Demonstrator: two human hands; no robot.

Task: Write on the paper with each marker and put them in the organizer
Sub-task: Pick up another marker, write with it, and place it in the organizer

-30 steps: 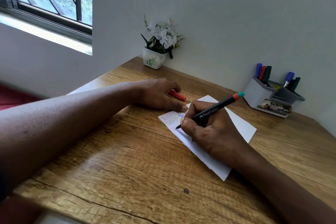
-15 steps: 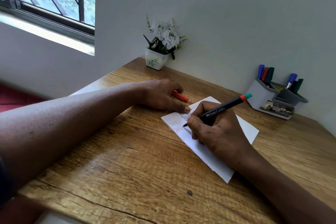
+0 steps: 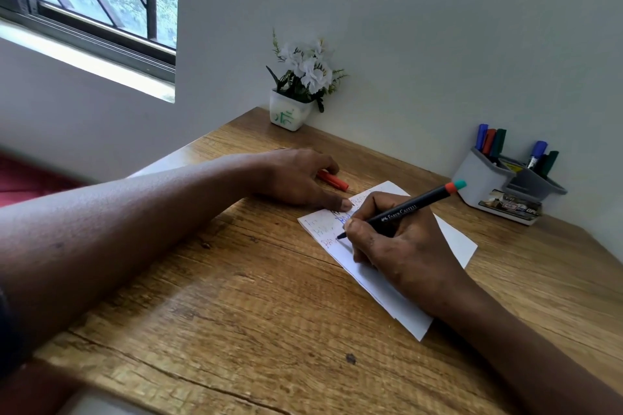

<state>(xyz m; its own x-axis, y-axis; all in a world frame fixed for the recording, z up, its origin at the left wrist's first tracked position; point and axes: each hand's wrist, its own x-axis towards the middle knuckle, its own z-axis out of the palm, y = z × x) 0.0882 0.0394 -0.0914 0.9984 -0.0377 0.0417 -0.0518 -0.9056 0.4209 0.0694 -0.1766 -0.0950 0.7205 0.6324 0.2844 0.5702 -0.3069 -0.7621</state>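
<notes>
Wood-grain tabletop (image 3: 236,296) carries a white sheet of paper (image 3: 451,242) with short lines of coloured handwriting at its left end. The right hand (image 3: 401,246) is curled round a slim black marker with an orange-and-teal end (image 3: 414,205), gripping it low near the tip, which touches the paper, likely for controlled strokes. The left hand (image 3: 296,178) lies relaxed, one fingertip pressing the paper's far left corner, apparently to stop it sliding. A small orange-red marker or cap (image 3: 333,179) lies partly under those fingers, seemingly ungripped. At far right, a grey plastic organizer (image 3: 485,175) holds blue, red and green markers (image 3: 488,141) upright, well apart from the paper.
</notes>
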